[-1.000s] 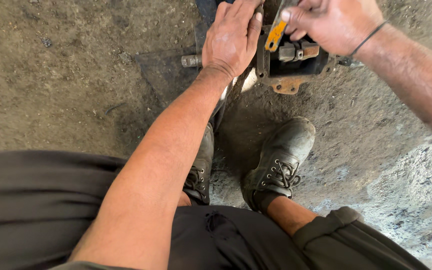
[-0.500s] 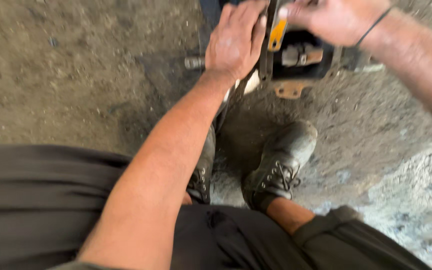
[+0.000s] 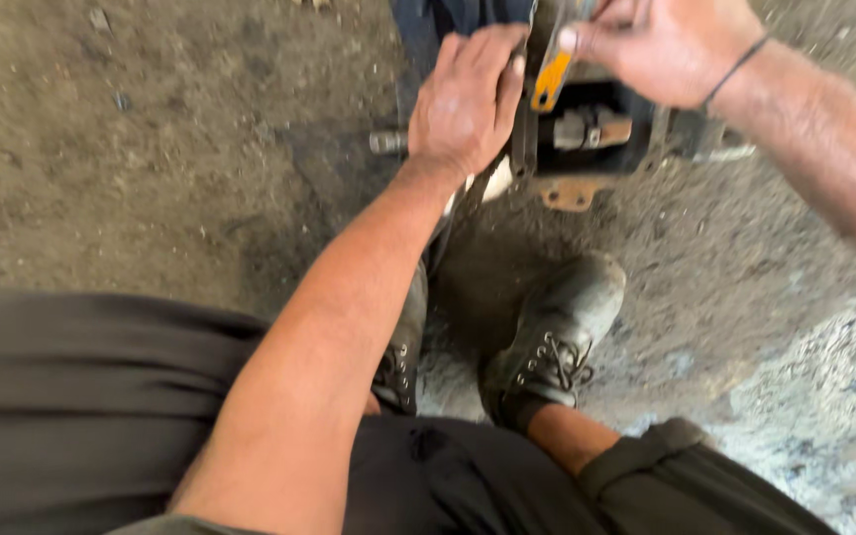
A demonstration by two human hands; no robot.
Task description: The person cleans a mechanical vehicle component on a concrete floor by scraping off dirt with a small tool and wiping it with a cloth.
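Bracing the dark metal housing [image 3: 596, 129] on the dirt floor [image 3: 151, 178], the left hand [image 3: 468, 104] lies flat, fingers open. The right hand [image 3: 661, 45] pinches a yellow-handled tool [image 3: 550, 79]. A slipping tool could jab the left hand's fingers just beside it.

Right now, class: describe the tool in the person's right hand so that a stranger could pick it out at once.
Start at the dark metal part on the dirt ground, beyond the two black boots. The left hand rests on its left edge; the right hand works above it. Pinched there is the yellow-handled tool, the only bright yellow thing among greys and browns.
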